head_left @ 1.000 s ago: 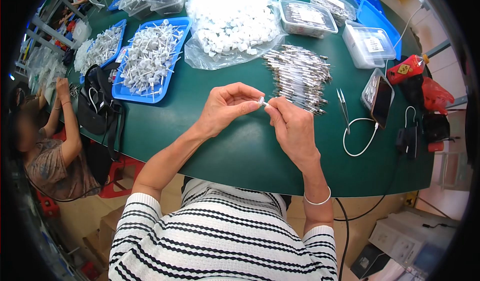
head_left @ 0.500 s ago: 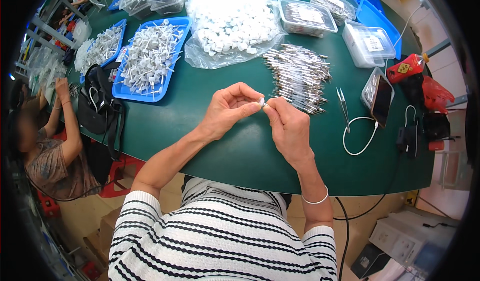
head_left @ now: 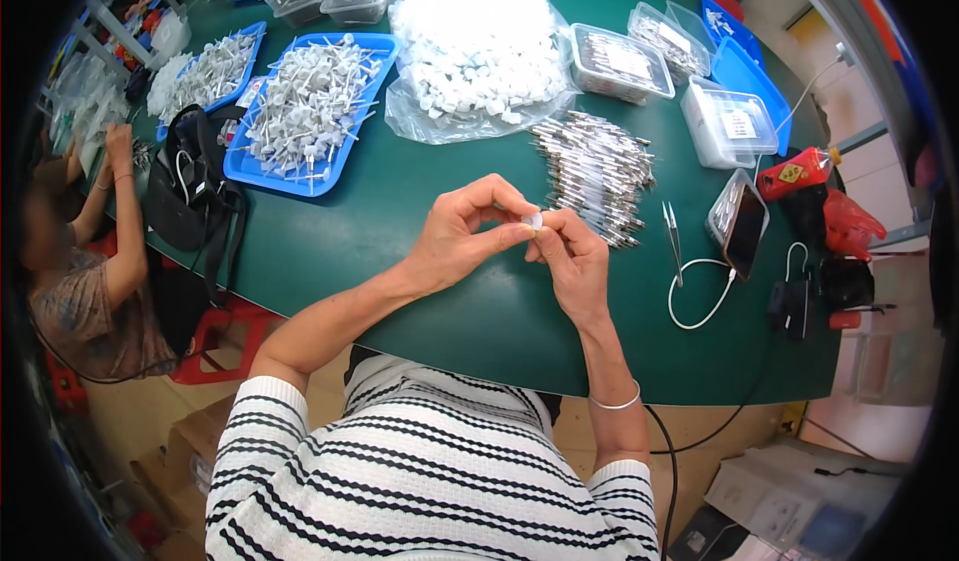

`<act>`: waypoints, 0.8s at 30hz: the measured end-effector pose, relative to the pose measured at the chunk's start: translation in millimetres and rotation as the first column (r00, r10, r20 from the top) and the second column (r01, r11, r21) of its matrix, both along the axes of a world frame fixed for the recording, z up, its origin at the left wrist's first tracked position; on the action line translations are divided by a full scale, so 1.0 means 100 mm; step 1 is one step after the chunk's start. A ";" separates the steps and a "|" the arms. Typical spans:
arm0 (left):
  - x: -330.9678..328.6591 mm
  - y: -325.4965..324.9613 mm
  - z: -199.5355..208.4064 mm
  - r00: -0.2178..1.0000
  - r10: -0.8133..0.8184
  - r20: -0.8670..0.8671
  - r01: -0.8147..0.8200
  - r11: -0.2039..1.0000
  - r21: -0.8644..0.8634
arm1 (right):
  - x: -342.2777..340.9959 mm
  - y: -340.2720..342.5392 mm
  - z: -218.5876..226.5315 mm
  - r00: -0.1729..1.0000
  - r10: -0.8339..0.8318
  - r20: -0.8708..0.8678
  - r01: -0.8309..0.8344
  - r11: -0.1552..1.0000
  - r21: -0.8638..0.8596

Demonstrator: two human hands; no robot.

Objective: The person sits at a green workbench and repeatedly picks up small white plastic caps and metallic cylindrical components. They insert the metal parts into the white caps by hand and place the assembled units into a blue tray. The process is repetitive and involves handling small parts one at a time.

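A small white plastic piece (head_left: 533, 220) is pinched between the fingertips of my left hand (head_left: 458, 236) and my right hand (head_left: 573, 266), which meet over the green table. Both hands are closed, thumb against forefinger. My right fingers press against the near side of the piece and hide part of it. Just beyond my right hand lies a pile of thin metal rods (head_left: 596, 176) with silvery ends. Farther back, a clear plastic bag (head_left: 408, 121) holds a heap of white plastic pieces like the one in my fingers.
To the left a blue tray (head_left: 338, 173) holds white pieces with rods in them, beside a black bag (head_left: 190, 201). Tweezers (head_left: 673, 241), a phone (head_left: 744, 233) and a white cable (head_left: 705, 323) lie right. Clear boxes (head_left: 621, 83) stand behind. A co-worker (head_left: 95, 286) sits at left.
The white piece now shows more of its face between my fingertips. My right hand has turned, its fingers curling in closer to the left. The whole view has shifted slightly.
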State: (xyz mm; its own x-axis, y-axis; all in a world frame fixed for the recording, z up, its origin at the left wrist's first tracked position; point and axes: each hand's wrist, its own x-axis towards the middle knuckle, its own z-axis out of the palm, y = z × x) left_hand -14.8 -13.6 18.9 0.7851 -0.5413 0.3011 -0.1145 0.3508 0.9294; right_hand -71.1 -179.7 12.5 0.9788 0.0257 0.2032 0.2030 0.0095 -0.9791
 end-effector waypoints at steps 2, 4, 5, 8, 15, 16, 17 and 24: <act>0.04 0.04 0.06 0.998 0.001 0.060 -0.006 0.997 0.080 | 0.02 -0.04 0.02 0.995 0.080 -0.056 -0.077 0.995 0.064; 0.05 0.10 0.21 0.995 -0.010 0.102 -0.006 0.988 0.156 | 0.05 -0.07 -0.01 0.986 0.150 -0.068 -0.140 0.982 0.126; 0.05 0.14 0.28 0.992 -0.017 0.122 -0.007 0.980 0.197 | 0.06 -0.08 -0.03 0.980 0.185 -0.072 -0.172 0.972 0.160; 0.06 0.20 0.34 0.942 0.014 0.335 -0.106 0.960 0.258 | 0.07 -0.11 -0.07 0.962 0.257 -0.089 -0.232 0.947 0.220; 0.15 0.24 0.45 0.798 -0.044 0.601 -0.180 0.934 0.308 | 0.06 -0.12 -0.04 0.941 0.311 -0.132 -0.285 0.940 0.186; 0.16 0.25 0.47 0.779 -0.067 0.624 -0.182 0.928 0.326 | 0.06 -0.12 -0.03 0.938 0.319 -0.134 -0.295 0.940 0.173; 0.17 0.24 0.49 0.758 -0.093 0.646 -0.180 0.922 0.344 | 0.06 -0.13 -0.02 0.936 0.324 -0.137 -0.302 0.940 0.160; 0.30 0.18 0.67 0.778 -0.316 0.543 -0.009 0.858 0.513 | 0.06 -0.20 -0.02 0.879 0.444 -0.173 -0.413 0.891 0.190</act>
